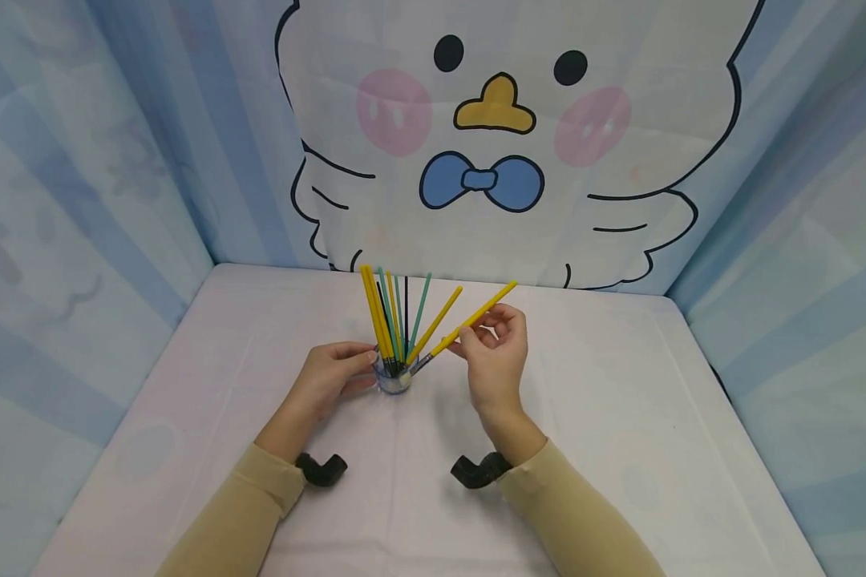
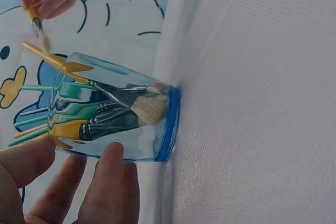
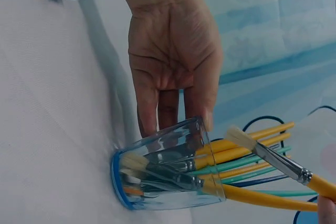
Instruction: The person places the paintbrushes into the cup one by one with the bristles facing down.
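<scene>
A clear plastic cup (image 1: 394, 385) with a blue base stands on the table, holding several paintbrushes (image 2: 149, 109) with yellow, green and dark handles, bristles down. My left hand (image 1: 328, 375) holds the cup at its left side, thumb near the rim and fingers lower along the wall. Between thumb and fingers, my right hand (image 1: 498, 361) pinches a yellow-handled paintbrush (image 1: 485, 307). That brush slants, its pale bristle tip (image 3: 240, 136) low and close beside the cup's rim, outside the cup in the right wrist view. A yellow brush in the cup leans toward my right hand.
The table (image 1: 606, 417) has a pale cloth over it. Behind stands a curtain (image 1: 404, 232) printed with a cartoon bird, and blue striped curtains (image 1: 65, 200) close both sides. Black curved pieces (image 1: 325, 470) sit at both wrists, by the tan sleeves.
</scene>
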`<state>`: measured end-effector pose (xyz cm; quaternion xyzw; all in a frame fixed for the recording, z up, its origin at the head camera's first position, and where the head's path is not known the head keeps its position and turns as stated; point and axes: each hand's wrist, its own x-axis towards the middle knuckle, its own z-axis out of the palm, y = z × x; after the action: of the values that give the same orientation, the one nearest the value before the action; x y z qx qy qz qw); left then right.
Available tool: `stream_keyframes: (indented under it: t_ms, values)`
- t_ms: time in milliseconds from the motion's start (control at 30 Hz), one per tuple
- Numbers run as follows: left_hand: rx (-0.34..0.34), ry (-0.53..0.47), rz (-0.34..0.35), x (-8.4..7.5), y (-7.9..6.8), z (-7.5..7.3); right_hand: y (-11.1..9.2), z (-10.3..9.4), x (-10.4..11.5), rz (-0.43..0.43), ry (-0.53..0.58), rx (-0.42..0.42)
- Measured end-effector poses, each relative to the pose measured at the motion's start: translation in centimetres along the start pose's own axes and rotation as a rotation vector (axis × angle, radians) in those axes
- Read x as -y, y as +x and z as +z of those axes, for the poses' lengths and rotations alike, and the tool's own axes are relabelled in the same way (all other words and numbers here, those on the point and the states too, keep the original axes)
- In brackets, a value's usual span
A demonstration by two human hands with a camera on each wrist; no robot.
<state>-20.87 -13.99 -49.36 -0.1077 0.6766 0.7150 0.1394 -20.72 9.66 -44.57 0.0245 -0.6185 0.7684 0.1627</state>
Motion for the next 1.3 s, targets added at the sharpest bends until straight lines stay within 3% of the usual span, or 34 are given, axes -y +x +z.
stream_keyframes:
  t_ms: [133,333,933,1300]
  values:
    - [-0.004,0.004,-0.005,-0.1,0.0,0.0,0.0,0.5,-0.2,-0.076,0.041,0.007]
    - [-0.004,0.012,-0.001,-0.1,-0.1,0.1,-0.3,1.1,-1.0,-0.122,0.003,0.045]
    - [0.009,-0.003,0.012,0.3,0.3,-0.2,-1.2,1.4,-3.4,-0.038,-0.016,0.096]
    - [0.013,0.012,0.011,0.2,0.2,-0.2,-1.4,1.5,-3.8,0.026,-0.113,0.108]
